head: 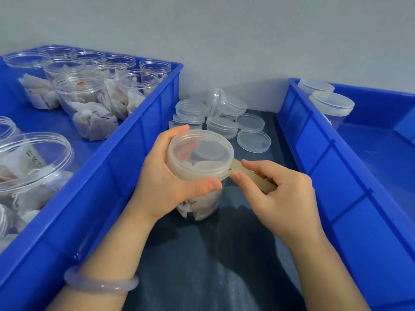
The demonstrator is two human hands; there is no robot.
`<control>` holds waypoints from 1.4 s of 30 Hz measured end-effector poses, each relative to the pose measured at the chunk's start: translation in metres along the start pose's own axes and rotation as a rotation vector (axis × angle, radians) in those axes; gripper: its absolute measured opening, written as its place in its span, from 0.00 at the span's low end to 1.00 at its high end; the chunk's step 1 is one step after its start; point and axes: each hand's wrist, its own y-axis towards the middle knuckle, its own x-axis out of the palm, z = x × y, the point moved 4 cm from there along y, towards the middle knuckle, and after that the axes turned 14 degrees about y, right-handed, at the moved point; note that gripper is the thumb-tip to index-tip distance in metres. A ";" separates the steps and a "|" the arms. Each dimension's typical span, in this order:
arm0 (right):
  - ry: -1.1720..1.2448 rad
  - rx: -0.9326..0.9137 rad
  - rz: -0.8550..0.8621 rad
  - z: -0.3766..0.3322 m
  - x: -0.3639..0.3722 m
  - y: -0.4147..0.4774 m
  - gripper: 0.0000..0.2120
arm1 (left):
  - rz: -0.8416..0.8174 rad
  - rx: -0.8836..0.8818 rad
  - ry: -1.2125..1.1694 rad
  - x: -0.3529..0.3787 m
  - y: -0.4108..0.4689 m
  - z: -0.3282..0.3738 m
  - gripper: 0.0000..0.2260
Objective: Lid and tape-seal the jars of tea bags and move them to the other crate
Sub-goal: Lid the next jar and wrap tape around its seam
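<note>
Jar (197, 207) of tea bags is sitting at the centre, low over the dark tabletop (224, 254), between two blue crates. Whether its base is touching the tabletop I cannot tell. Its lid (201, 153) is sitting on top.

Left hand (161, 176) is gripping the jar from its 9 o'clock side. Its fingers (179, 130) are curling round the far rim of the lid, and the thumb is pressing just under the lid's edge at 6 o'clock.

Right hand (280, 196) is working at the jar's 3 o'clock side. Its fingers (256, 164) and thumb are pinching a strip of yellowish tape (238, 167), which is running from the lid's edge back under the hand.

Left crate (139, 140) is lying from 8 to 11 o'clock, holding open jars (89, 97) of tea bags. Loose lids (224, 117) are lying piled on the tabletop at 12 o'clock, just beyond the jar. Right crate (314, 153) is lying at 3 o'clock, with two lidded jars (332, 106) standing in its far corner at 2 o'clock. Pale bracelet (101, 283) is sitting on the left wrist at 7 o'clock.
</note>
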 end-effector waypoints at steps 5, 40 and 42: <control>0.127 0.084 -0.004 0.005 0.009 -0.003 0.19 | -0.074 0.019 -0.039 -0.005 0.000 0.000 0.40; 0.068 -0.122 -0.021 -0.007 0.014 -0.007 0.23 | 0.136 -0.057 0.076 0.003 -0.003 0.001 0.47; 0.053 -0.117 -0.004 -0.007 0.013 -0.008 0.22 | 0.153 -0.062 0.094 0.003 -0.004 0.001 0.46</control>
